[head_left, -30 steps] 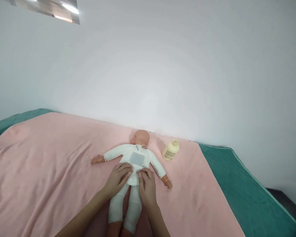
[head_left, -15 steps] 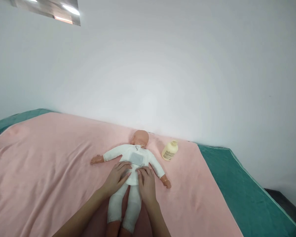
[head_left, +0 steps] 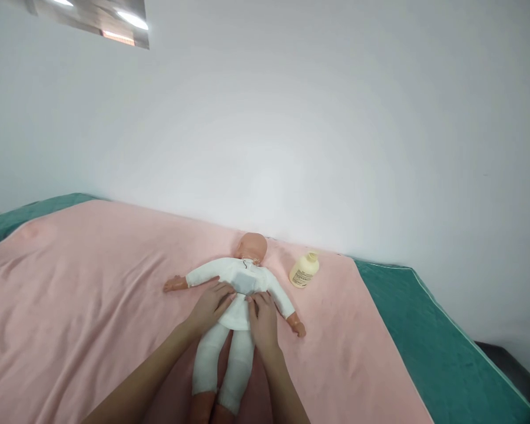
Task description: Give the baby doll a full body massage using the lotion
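A baby doll lies stretched out with its arms spread, the back of its bare head toward the camera. Its body is covered in a white top and white leggings; a light grey rectangular patch shows on its back. My left hand is on the left side of the doll's waist, thumb and fingertips closed on the white cloth just below the patch. Opposite it, my right hand has curled fingers pinching the same cloth at the right side.
A pale yellow bottle with printed text stands to the right of the doll's head. Under everything lies a pink blanket over a green sheet. A white wall rises behind the bed.
Both hands have shifted slightly up toward the grey patch, and the left thumb has come closer to its fingers. The doll and bottle have stayed in place.
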Available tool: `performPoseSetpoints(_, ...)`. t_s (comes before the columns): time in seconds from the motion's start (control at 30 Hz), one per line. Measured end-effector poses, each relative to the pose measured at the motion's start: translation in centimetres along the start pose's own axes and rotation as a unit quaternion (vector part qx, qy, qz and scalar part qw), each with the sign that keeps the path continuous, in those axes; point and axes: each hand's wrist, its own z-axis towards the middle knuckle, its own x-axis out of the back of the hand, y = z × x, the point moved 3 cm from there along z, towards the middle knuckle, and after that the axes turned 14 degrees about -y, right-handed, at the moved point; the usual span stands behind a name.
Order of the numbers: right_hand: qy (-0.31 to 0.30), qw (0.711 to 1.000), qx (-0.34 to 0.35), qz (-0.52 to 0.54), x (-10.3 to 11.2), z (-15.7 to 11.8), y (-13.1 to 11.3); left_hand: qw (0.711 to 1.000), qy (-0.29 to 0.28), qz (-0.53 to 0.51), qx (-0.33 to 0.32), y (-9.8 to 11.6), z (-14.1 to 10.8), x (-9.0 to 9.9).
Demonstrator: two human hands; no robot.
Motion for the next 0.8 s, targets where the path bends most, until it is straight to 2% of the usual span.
performPoseSetpoints(0.17,0.020,1.000,0.006,0.006,1.4,2.7,0.1,0.998,0.056,0.009,-0.032,0.0,2.8,1.5)
performPoseSetpoints(0.33,0.038,0.999,0.012,-0.024,0.3,4.9,0.4,0.998,0.040,0.023,-0.041,-0.4,5.2,0.7)
performPoseSetpoints(0.6,0.048,0.997,0.011,-0.053,-1.4,5.5,1.6,0.999,0.024,0.040,-0.023,-1.4,5.4,-0.3)
performPoseSetpoints(0.8,0.061,0.996,0.036,-0.056,-1.5,5.2,1.8,0.992,0.072,0.094,-0.030,-1.7,5.5,-0.8)
